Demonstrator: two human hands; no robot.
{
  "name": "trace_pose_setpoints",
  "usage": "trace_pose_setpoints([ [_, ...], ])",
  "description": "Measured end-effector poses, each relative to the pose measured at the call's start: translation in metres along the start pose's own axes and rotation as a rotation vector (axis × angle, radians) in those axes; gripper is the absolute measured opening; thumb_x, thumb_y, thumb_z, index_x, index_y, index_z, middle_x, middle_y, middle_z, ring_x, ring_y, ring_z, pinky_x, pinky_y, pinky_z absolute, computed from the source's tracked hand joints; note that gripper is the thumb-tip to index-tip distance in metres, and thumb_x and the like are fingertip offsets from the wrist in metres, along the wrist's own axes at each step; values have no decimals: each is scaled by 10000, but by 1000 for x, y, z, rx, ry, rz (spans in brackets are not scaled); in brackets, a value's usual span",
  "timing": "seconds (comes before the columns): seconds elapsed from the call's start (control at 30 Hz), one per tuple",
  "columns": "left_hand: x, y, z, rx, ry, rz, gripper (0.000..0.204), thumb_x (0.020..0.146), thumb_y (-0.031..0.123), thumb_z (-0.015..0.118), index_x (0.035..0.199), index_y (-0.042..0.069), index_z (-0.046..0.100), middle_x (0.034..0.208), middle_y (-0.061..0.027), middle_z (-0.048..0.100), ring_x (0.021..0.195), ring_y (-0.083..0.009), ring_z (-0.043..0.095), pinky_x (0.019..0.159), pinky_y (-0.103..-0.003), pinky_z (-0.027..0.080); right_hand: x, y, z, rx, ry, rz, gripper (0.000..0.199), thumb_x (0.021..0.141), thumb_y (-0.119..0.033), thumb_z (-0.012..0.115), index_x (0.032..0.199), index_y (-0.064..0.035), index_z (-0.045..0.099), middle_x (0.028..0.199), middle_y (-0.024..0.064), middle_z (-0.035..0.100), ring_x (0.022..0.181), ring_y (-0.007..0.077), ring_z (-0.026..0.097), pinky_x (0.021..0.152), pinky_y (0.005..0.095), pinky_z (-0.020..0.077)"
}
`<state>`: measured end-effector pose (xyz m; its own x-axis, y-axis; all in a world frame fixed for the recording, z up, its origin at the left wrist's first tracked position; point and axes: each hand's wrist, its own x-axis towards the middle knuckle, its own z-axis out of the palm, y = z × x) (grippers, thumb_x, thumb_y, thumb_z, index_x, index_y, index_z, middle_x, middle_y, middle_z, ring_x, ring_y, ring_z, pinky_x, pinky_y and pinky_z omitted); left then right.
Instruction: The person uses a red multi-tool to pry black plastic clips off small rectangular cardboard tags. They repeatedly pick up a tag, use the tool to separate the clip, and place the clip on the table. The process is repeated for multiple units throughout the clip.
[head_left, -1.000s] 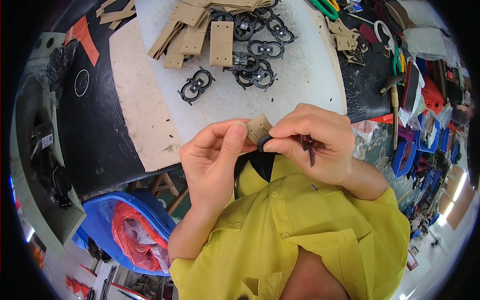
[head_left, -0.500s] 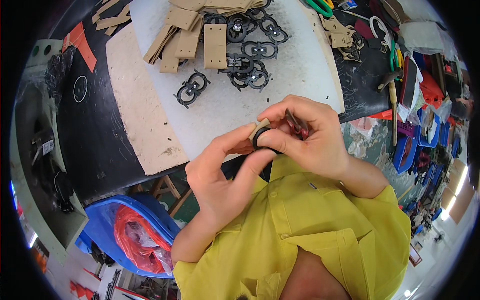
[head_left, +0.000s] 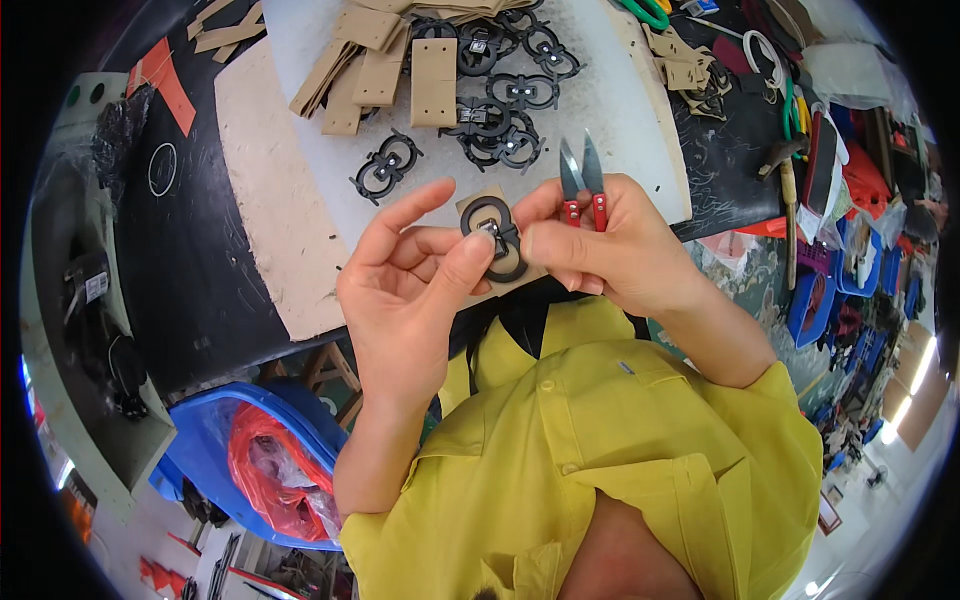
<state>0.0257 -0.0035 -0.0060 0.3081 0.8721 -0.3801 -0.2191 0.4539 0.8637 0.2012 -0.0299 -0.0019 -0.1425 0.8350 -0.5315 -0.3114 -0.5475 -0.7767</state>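
A: Two hands meet over the near edge of the tabletop. We see the left hand pinching a black double-ring buckle that lies on a small tan card, thumb pressed on its middle bar, held up in the air between the hands.

B: And the right hand?

A: Its thumb and forefinger grip the same buckle and card from the other side, while the remaining fingers are clenched round red-handled thread snips, blades pointing up and away from the piece.

B: How far along do we judge the work?

A: One piece is in hand. On the tabletop beyond lie a loose heap of black buckles, one buckle set apart, and a stack of tan cards, buckles and cards apart from each other. We judge most of the batch still waits.

B: Is the buckle fastened to its card?

A: We cannot tell; the thumbs cover the joint.
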Motion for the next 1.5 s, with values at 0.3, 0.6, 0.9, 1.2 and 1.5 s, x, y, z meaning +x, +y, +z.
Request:
trace_pose_setpoints([
  [0.3,6,-3,0,-68,174,15,318,822,34,631,1103,-77,533,843,-137,643,718,-125,626,633,-221,515,7,9,-2,-747,145,-924,269,613,-39,712,870,-23,635,700,38,586,520,103,516,442,195,407],
  [0.6,-12,2,-11,150,-18,-21,182,786,-38,625,962,-85,629,832,-103,647,724,-96,602,644,-224,504,-8,-7,-1,-798,217,-749,191,777,-91,665,942,1,636,742,45,598,489,82,462,432,211,354],
  [0.9,-13,4,2,211,-92,-43,145,771,-23,664,900,-79,632,813,-91,655,682,-85,598,625,-203,490,-3,5,4,-760,94,-675,87,802,-77,613,784,7,599,636,66,520,519,170,461,480,252,371],
  [1.2,-5,3,-16,45,-25,-158,94,768,-6,649,838,-59,616,763,-142,650,589,-176,631,537,-263,521,-8,-16,-8,-1115,91,-790,302,782,-177,650,1041,-26,615,819,52,558,638,230,556,559,294,470],
  [1.5,-5,12,-16,37,-83,-234,98,758,-18,648,838,-69,622,730,-141,645,572,-172,628,515,-260,518,-7,-24,-15,-1391,-86,-1139,272,604,-53,647,874,-70,675,709,3,557,570,164,524,465,279,415],
])
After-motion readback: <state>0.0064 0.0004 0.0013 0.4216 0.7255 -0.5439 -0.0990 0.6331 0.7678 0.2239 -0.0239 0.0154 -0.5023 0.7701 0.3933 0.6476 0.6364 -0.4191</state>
